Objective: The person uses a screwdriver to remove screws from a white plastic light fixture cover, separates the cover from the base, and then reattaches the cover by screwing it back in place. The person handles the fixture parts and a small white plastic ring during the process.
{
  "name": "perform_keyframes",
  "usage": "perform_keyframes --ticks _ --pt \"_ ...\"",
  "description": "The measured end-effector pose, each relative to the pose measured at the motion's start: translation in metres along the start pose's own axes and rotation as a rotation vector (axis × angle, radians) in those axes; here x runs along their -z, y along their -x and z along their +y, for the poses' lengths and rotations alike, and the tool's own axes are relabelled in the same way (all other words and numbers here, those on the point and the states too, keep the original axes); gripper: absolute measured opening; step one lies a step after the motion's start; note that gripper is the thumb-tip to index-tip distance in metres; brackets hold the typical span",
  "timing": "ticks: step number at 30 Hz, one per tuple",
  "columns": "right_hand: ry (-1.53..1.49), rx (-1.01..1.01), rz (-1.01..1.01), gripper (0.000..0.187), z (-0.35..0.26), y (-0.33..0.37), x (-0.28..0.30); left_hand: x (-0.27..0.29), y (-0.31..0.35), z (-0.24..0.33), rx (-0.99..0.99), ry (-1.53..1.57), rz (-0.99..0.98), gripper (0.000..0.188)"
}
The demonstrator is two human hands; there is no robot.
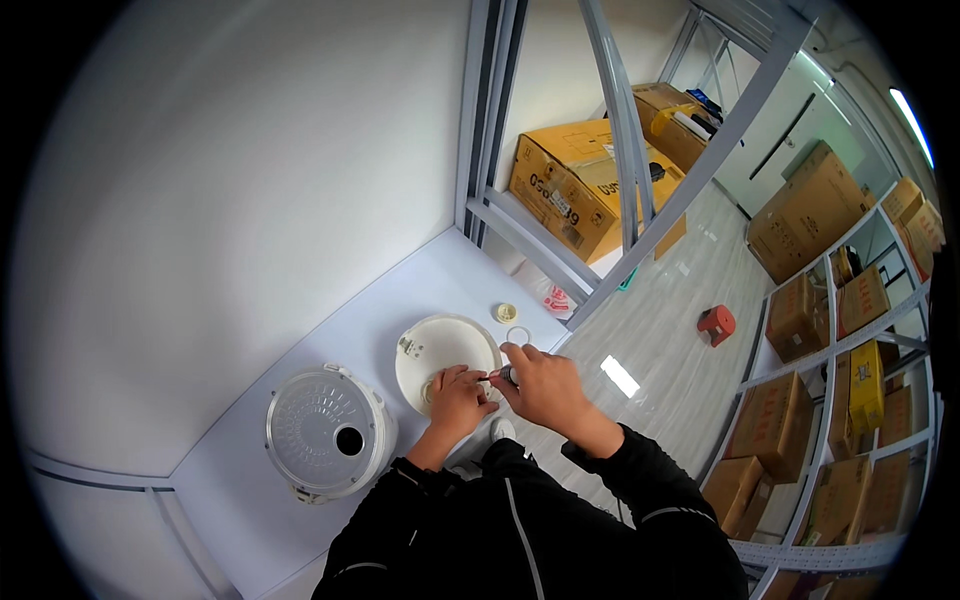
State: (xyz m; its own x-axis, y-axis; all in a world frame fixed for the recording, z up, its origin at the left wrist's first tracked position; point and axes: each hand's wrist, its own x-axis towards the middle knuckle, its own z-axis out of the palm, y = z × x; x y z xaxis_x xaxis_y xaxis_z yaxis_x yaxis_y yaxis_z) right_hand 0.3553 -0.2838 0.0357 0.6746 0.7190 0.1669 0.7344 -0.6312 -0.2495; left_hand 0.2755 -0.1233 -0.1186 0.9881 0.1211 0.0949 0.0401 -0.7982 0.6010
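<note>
A round white lid point(425, 350), dish-like with a few small grey parts at its far left, lies on the pale tabletop in front of me. Over its near right edge my left hand point(460, 400) is closed on it, fingers bent and close together. My right hand point(548, 385) grips a dark-handled screwdriver point(510, 375), whose thin shaft points left toward my left fingers. Where the tip meets the lid is hidden. Left of the lid stands a white round appliance body point(330, 435) with a grey perforated top and a dark round hole.
A small cream-coloured cap point(507, 313) and a thin white ring point(518, 337) lie beyond the lid. Grey metal framing point(600, 300) rises at the table's far right end, with a large carton point(565, 190) behind it. Shelves of cartons point(770, 430) and a red stool point(716, 325) stand to the right.
</note>
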Motion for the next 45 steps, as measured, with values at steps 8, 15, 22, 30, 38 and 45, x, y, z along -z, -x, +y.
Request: perform_keyframes --ticks 8,15,22,30,38,45 --pt "-0.082 0.126 0.173 0.057 -0.005 0.003 0.008 -0.004 0.001 -0.004 -0.033 0.006 0.052 0.026" --pt "0.028 -0.088 -0.026 0.059 -0.006 0.001 0.004 -0.003 0.001 -0.002 -0.036 -0.001 0.055 0.025" --pt "0.014 -0.012 0.0 0.055 -0.006 0.0 0.0 -0.002 0.001 -0.003 -0.029 -0.001 0.023 0.024" --pt "-0.03 0.092 0.107 0.05 -0.006 -0.003 0.001 -0.003 0.002 -0.005 -0.038 -0.01 0.035 0.024" --pt "-0.031 0.023 0.108 0.048 -0.01 -0.002 0.001 -0.002 0.002 -0.003 -0.039 -0.061 0.019 0.028" --pt "-0.02 -0.003 0.045 0.044 -0.004 -0.002 -0.002 0.0 0.001 -0.001 -0.028 -0.057 -0.011 0.028"
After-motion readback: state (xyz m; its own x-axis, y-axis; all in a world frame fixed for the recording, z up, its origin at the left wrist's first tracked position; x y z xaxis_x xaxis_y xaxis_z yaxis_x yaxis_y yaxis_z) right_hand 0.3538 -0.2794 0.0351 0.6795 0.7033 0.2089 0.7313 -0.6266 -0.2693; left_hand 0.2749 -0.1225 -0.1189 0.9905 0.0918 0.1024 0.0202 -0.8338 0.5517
